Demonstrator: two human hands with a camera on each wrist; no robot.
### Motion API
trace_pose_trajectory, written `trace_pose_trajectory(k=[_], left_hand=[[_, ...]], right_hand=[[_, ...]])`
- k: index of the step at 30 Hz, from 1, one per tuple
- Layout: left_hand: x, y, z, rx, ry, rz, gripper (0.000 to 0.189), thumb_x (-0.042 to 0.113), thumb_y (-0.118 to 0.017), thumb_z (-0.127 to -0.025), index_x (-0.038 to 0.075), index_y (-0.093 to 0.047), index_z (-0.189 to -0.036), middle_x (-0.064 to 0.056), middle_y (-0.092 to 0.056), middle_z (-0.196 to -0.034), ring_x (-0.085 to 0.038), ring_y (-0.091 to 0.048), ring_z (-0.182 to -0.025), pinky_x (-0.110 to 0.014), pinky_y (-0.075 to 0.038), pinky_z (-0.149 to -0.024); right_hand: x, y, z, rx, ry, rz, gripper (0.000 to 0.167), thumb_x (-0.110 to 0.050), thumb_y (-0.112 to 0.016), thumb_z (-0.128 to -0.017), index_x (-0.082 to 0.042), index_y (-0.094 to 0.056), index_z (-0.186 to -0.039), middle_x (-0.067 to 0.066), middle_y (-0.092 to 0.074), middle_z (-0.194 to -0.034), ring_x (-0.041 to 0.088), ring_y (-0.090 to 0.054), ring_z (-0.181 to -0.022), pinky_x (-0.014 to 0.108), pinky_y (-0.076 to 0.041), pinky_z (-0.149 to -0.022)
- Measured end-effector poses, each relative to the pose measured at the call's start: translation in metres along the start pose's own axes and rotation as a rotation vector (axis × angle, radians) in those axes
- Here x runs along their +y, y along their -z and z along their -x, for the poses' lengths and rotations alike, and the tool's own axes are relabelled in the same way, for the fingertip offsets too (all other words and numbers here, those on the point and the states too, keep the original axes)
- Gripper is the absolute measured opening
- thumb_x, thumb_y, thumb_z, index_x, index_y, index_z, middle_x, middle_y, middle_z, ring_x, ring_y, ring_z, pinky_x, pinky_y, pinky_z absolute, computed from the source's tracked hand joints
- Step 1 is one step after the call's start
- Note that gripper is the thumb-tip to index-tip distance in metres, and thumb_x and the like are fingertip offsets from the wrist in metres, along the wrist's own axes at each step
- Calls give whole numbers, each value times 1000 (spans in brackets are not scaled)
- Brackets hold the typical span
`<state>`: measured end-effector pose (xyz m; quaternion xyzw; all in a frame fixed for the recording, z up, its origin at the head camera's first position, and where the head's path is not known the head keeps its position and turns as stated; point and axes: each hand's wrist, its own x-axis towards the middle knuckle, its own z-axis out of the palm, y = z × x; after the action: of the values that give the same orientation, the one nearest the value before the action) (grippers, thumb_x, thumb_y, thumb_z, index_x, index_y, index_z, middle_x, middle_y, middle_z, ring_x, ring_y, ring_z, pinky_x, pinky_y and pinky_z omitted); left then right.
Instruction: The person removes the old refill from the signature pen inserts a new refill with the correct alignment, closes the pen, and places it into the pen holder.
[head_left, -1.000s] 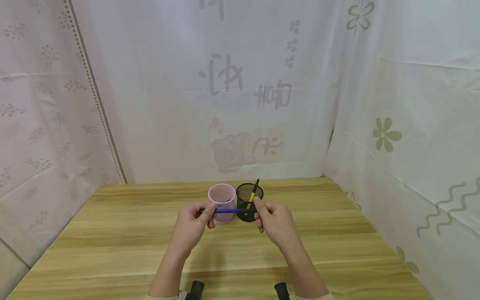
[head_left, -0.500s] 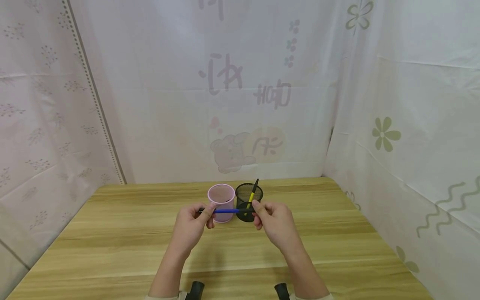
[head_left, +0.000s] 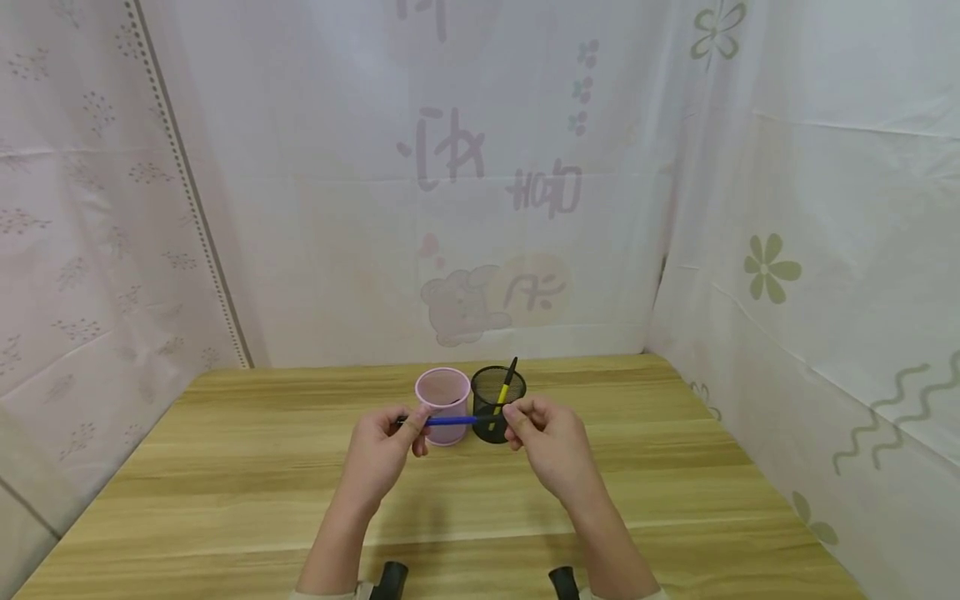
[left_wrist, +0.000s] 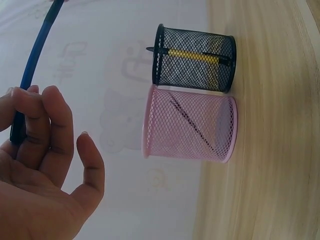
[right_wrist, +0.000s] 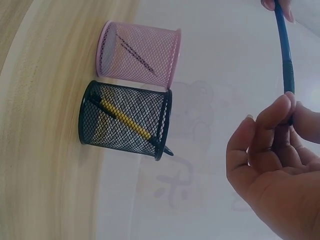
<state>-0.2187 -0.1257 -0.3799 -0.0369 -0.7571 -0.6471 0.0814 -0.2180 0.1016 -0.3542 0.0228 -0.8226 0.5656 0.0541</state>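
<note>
Since a second ago, your right hand [head_left: 551, 446] has crept slightly left, its thumb tip lower and nearer the blue middle of the blue pen [head_left: 450, 421]; your left hand [head_left: 381, 450] has hardly moved. Each hand pinches a dark end of the pen, thumb and fingertips closed on it, holding it roughly level above the table [head_left: 675, 500]. The pink mesh cup [head_left: 448, 434] and black mesh cup [head_left: 483, 434] keep their places side by side near the middle of the table's far edge. Through the pink mesh you can see a slim dark object [left_wrist: 192, 125], lying slantwise. The black cup holds a yellow-and-black pen [head_left: 504, 396], leaning, its black end above the rim.
</note>
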Motion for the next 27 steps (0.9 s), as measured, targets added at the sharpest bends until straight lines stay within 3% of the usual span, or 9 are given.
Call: trace_pose_trajectory(k=[5,9,14,21,27], left_hand=[[-1,1,-1,8,-5,-2,34,24,-67,-107,1,-69,-82,-3,-59,-63,-22,-64,-67,-26,-39,-61],[0,2,-2,11,-5,-10,33,22,-67,-107,1,-70,-82,-3,-59,-63,-19,-62,-65,-25,-35,-58],[1,3,-2,9,4,-18,32,22,-66,-107,2,-70,-83,-3,-60,-63,-13,-44,-56,-24,-28,-54],[1,5,-2,6,3,-13,32,25,-67,-106,3,-71,-84,-3,-60,-64,-12,-37,-53,-23,-26,-52],[2,6,-2,-14,6,-5,32,27,-67,-106,3,-70,-85,-4,-61,-66,-12,-36,-54,-23,-26,-52]], right_hand=[[-1,0,0,-15,18,-16,9,-10,-68,-105,-3,-72,-106,8,-74,-93,17,-68,-85,29,-58,-79],[-2,-1,0,-19,21,-9,4,-6,-69,-103,-6,-72,-105,10,-74,-100,20,-67,-88,31,-58,-78],[-2,0,0,-19,29,-9,6,-6,-71,-101,-7,-71,-107,10,-74,-104,21,-70,-89,31,-58,-78],[-6,5,0,-41,-12,32,25,-29,-61,-110,-8,-72,-118,8,-76,-101,16,-72,-85,31,-56,-79],[-3,4,-4,-56,-58,29,46,-38,-47,-115,-2,-70,-99,8,-69,-80,19,-68,-71,31,-56,-70]])
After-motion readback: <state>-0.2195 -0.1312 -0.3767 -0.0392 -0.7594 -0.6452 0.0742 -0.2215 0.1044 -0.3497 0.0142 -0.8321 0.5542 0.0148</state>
